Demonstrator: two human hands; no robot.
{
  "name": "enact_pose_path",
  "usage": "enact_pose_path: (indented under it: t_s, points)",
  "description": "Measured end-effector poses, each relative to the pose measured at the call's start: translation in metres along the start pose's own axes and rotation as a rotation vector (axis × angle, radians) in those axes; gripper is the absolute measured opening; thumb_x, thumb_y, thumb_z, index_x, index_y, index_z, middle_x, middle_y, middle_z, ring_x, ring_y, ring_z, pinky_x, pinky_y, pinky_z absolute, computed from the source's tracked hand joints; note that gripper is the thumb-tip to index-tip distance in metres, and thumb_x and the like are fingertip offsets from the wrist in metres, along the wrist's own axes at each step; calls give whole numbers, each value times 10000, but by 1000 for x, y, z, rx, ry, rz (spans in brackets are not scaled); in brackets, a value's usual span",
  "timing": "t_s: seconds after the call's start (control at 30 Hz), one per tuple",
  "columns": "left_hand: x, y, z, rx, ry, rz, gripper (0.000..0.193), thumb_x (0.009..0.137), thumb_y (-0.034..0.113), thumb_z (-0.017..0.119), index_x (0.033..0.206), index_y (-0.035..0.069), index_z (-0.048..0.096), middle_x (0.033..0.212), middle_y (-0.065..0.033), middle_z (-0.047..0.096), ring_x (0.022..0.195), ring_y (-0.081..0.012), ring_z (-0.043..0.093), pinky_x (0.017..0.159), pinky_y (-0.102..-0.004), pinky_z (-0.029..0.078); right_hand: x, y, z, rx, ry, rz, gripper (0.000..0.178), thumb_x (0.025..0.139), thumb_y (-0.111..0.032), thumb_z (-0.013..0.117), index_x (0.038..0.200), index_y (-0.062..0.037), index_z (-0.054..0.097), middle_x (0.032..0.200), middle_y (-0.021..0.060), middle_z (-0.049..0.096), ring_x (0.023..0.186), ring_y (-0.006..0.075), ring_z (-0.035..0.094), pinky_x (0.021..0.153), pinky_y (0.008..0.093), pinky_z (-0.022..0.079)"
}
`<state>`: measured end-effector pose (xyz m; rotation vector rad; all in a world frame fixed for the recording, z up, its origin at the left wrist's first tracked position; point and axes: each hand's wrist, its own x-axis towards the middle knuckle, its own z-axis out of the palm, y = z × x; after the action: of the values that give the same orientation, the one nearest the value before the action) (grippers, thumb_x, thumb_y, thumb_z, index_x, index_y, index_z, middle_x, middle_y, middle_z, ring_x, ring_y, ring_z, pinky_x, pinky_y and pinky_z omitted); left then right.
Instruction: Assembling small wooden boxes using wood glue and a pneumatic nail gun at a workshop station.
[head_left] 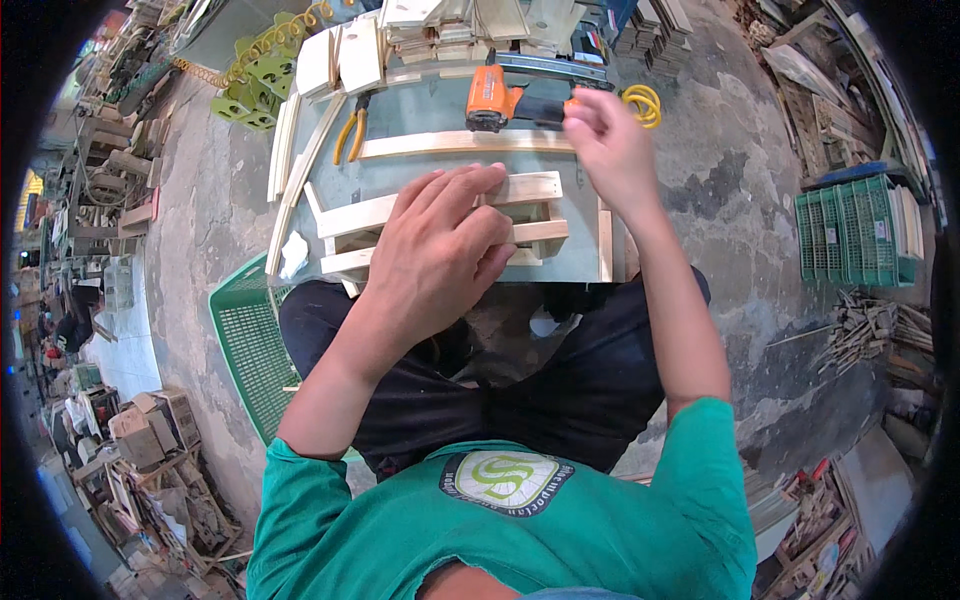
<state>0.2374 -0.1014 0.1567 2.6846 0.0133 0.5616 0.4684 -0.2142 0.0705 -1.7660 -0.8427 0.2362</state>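
Observation:
My left hand [435, 245] lies over a small slatted frame of pale wood [540, 188], its fingers curled across the upper slat and its thumb by the lower ones. The hand hides the frame's middle. Beyond it lies an orange and black nail gun [490, 98] on its side, handle pointing right. At the end of that handle is my right hand [612, 150], slightly blurred, fingers bent and apart from the thumb. No firm grip on the handle shows. A long wooden strip [465, 143] rests between the frame and the nail gun.
Orange-handled pliers [350, 135] lie left on the grey worktable [405, 112]. Stacked wooden pieces [430, 25] fill its far side. A coiled yellow hose [642, 105] sits right of the nail gun. One green crate [250, 340] stands by my left leg, other green crates [850, 235] farther right.

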Motion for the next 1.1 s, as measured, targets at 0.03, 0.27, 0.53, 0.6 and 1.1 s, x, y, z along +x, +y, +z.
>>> enact_pose_path:
  t_s: [0.03,0.27,0.53,0.6,1.1]
  points:
    - [0,0,0,3,0,-1,212,771,85,794,903,71,629,1321,-153,621,1227,-355,613,1052,-486,473,18,9,8,-202,-67,-36,461,906,-133,688,1341,-27,579,1133,186,731,1005,286,721,930,419,555]
    - [-1,-2,2,4,2,0,226,761,89,802,904,73,629,1336,-161,615,1236,-359,608,1066,-486,461,81,41,51,-991,-558,-59,692,867,-174,668,1511,-128,418,1320,215,626,1229,402,609,1045,513,481]
    - [-3,-2,1,10,4,-1,224,769,87,797,917,76,629,1335,-168,615,1265,-353,593,1094,-496,441,110,22,25,-982,-750,-126,709,840,-283,662,1496,-159,420,1202,195,692,1122,385,661,963,505,516]
    - [-4,-2,2,15,2,-8,221,772,86,794,918,76,629,1334,-168,614,1268,-353,591,1097,-499,441,107,5,13,-1019,-721,-160,698,842,-310,661,1489,-174,437,1143,196,710,1078,395,674,935,512,527]
    - [-9,-8,6,16,21,-8,191,812,144,771,911,37,649,1324,-170,613,1266,-329,585,1107,-480,425,-77,-219,-125,160,-203,557,324,890,-273,758,935,-9,576,695,31,602,564,115,609,568,269,530]
